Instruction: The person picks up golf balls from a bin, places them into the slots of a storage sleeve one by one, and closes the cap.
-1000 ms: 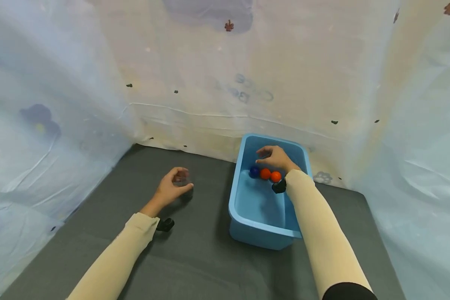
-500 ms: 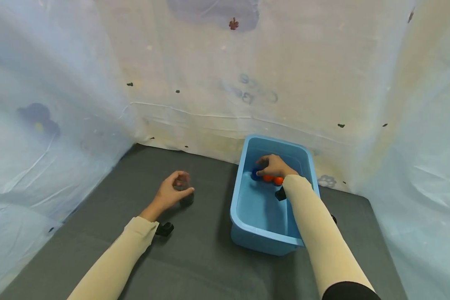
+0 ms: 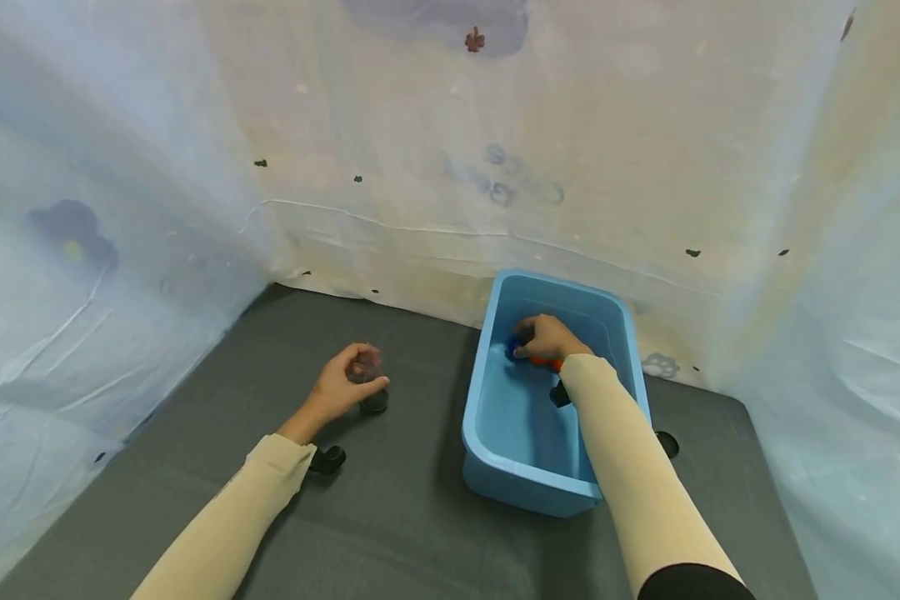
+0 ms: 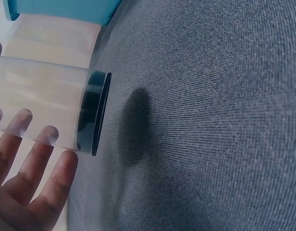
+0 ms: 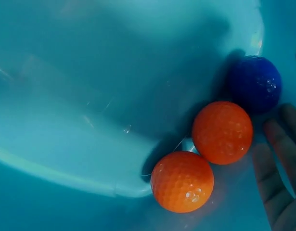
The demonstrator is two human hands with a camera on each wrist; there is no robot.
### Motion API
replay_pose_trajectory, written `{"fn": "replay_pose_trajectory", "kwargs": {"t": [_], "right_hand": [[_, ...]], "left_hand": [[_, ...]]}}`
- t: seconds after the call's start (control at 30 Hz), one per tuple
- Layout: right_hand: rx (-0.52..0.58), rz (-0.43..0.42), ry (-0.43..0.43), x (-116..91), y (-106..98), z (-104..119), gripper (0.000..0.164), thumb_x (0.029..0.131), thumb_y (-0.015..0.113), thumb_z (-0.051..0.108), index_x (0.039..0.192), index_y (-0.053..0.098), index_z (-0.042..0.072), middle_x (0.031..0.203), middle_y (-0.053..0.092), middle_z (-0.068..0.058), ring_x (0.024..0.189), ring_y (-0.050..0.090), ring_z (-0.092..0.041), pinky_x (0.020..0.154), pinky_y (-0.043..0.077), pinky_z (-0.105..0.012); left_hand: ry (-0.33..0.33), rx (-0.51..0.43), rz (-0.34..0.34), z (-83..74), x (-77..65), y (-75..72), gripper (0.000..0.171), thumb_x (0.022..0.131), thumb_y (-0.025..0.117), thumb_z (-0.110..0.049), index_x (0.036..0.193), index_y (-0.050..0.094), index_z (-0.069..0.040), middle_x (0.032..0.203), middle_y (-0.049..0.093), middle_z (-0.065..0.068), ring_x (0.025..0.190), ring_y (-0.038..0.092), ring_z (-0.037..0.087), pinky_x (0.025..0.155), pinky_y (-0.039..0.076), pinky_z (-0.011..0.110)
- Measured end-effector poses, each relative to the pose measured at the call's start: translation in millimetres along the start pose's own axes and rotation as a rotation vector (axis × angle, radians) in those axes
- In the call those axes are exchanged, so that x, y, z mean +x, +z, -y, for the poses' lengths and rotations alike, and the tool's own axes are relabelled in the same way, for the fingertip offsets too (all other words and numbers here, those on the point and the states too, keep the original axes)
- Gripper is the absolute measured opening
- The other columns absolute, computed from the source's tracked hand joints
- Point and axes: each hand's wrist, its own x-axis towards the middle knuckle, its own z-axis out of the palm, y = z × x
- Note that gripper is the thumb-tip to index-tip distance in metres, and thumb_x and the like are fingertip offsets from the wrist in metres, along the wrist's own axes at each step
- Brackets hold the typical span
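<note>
My left hand [image 3: 345, 381] grips a clear cylindrical container [image 4: 42, 101] with a black base [image 4: 94, 113]. In the left wrist view its fingertips press the clear wall, and the base's shadow lies apart from it on the cloth. My right hand [image 3: 551, 337] is down inside a light blue plastic bin [image 3: 528, 468], with thumb and fingers spread around a blue golf ball [image 5: 255, 84]. Fingers show close beside that ball in the right wrist view, without a visible grip. Two orange golf balls, one [image 5: 222, 132] touching the blue one and another [image 5: 182, 182], lie alongside.
Dark grey cloth [image 3: 390, 517] covers the table. Right of the bin, a round black object [image 3: 667, 444] is partly hidden by my right sleeve. A pale patterned curtain [image 3: 420, 150] hangs behind and at both sides. Black wrist cameras sit under both wrists.
My right hand has lowered from above the balls to around the blue one, covering part of the orange balls in the head view. My left hand stays nearly still with the container.
</note>
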Motion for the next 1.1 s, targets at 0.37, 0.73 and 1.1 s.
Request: {"fn": "replay_pose_trajectory", "kwargs": {"t": [0.37,0.73,1.1], "right_hand": [[0.012,0.025,0.018,3.8,5.1,0.8,0.043,0.081,0.077,0.02,0.122,0.066,0.009,0.122,0.066,-0.012,0.114,0.059,-0.031,0.103,0.044,-0.049],[-0.009,0.028,-0.007,2.2,4.2,5.4,0.041,0.081,0.077,0.016,0.121,0.068,0.011,0.125,0.065,-0.012,0.12,0.057,-0.032,0.104,0.044,-0.048],[-0.056,0.042,-0.054,4.1,13.9,5.7,0.041,0.083,0.074,0.01,0.123,0.067,0.014,0.123,0.065,-0.013,0.093,0.061,-0.024,0.07,0.054,-0.03]], "left_hand": [[0.002,-0.014,0.021,0.2,-3.3,-1.3,0.047,0.085,0.075,-0.028,0.125,0.054,-0.016,0.118,0.062,0.01,0.099,0.063,0.027,0.083,0.053,0.044],[0.001,-0.011,0.035,0.9,-7.6,-3.5,0.048,0.085,0.075,-0.029,0.126,0.054,-0.015,0.119,0.062,0.011,0.099,0.064,0.028,0.085,0.054,0.044],[-0.008,-0.021,0.032,-2.8,-9.4,-0.5,0.048,0.084,0.075,-0.028,0.126,0.054,-0.015,0.116,0.064,0.011,0.1,0.064,0.027,0.084,0.054,0.045]]}}
